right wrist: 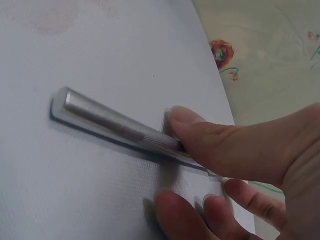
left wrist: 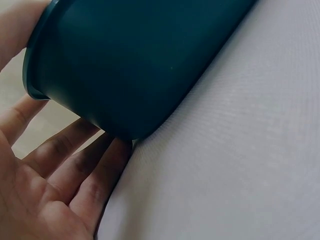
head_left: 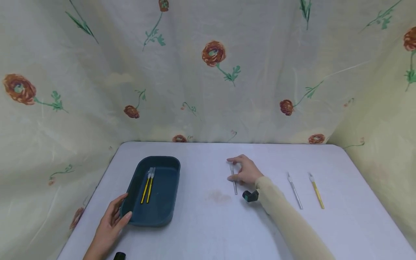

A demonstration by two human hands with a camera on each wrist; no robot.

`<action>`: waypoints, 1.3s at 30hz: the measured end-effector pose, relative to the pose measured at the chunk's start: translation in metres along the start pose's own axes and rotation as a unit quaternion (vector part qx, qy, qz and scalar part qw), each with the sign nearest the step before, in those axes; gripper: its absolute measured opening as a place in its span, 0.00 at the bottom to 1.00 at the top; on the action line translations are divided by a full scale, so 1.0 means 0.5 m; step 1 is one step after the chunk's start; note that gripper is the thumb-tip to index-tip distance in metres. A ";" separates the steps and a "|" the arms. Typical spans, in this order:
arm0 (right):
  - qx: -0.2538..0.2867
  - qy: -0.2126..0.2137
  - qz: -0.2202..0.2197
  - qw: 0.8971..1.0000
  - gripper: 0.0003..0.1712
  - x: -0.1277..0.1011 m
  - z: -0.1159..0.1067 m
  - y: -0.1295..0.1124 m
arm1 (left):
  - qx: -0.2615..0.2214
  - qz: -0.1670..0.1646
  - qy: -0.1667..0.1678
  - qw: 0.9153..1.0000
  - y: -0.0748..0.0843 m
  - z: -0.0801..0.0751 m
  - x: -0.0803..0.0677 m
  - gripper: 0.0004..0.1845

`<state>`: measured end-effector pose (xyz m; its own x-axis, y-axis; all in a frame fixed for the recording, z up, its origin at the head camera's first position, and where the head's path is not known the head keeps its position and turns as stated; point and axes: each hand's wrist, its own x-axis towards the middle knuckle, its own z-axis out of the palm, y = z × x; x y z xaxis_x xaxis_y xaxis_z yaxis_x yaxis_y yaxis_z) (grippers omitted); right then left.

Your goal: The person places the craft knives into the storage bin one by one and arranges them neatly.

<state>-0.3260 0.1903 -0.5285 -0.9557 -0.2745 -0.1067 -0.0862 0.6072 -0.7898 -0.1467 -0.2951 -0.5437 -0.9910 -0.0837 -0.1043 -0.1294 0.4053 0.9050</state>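
A: Head view first. Nearest the camera is the left hand (head_left: 110, 224), its straight fingers laid against the near corner of the dark blue tray (head_left: 134, 187). Two yellow-handled craft knives (head_left: 147, 186) lie inside. A nudge could slide the tray on the smooth table (head_left: 208, 231).

B: And right of the tray?

A: The right hand (head_left: 245, 171) reaches flat over a silver craft knife (head_left: 233, 181), fingertips closing on it. Further right of the tray lie another silver knife (head_left: 294, 190) and a yellow one (head_left: 316, 190), untouched.

B: The left wrist view?

A: Fingers (left wrist: 75, 170) extended and relaxed under the tray's wall (left wrist: 140, 60), palm up; they prop it, not grip it.

B: The right wrist view?

A: The thumb (right wrist: 220, 137) presses on the silver handle (right wrist: 112, 122) and the other fingertips (right wrist: 175, 215) curl in from below, pinching it while it lies on the table. The handle is round and slick, so I judge it could roll out of the pinch. The blade end is hidden behind the hand, so a fingertip may be close to it.
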 end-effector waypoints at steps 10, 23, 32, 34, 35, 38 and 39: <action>-0.011 -0.016 -0.007 1.000 0.37 0.002 -0.002 -0.001 | 0.005 0.000 0.001 1.000 0.005 0.000 -0.004 0.45; 0.005 -0.011 0.001 1.000 0.39 -0.003 0.001 -0.007 | 0.003 -0.002 -0.001 1.000 0.006 0.002 -0.006 0.45; 0.043 0.021 -0.004 0.999 0.41 -0.009 0.008 0.003 | 0.006 -0.003 -0.001 1.000 0.010 0.004 -0.005 0.45; 0.056 0.028 -0.005 0.998 0.41 -0.010 0.010 0.003 | 0.006 -0.001 -0.002 1.000 0.012 0.003 -0.006 0.45; 0.063 0.031 -0.004 0.998 0.42 -0.010 0.012 0.003 | 0.005 0.001 -0.002 1.000 0.012 0.003 -0.006 0.45; 0.077 0.038 0.001 0.996 0.42 -0.011 0.013 0.002 | 0.004 0.003 -0.002 1.000 0.013 0.001 -0.009 0.44; 0.080 0.040 0.003 0.996 0.42 -0.011 0.013 0.003 | 0.004 0.004 -0.002 1.000 0.013 0.001 -0.009 0.44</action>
<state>-0.3191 0.1876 -0.5331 -0.9759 -0.2073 -0.0685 -0.0407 0.4811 -0.8757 -0.1430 -0.2915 -0.5376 -0.9922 -0.0767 -0.0987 -0.1217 0.4123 0.9029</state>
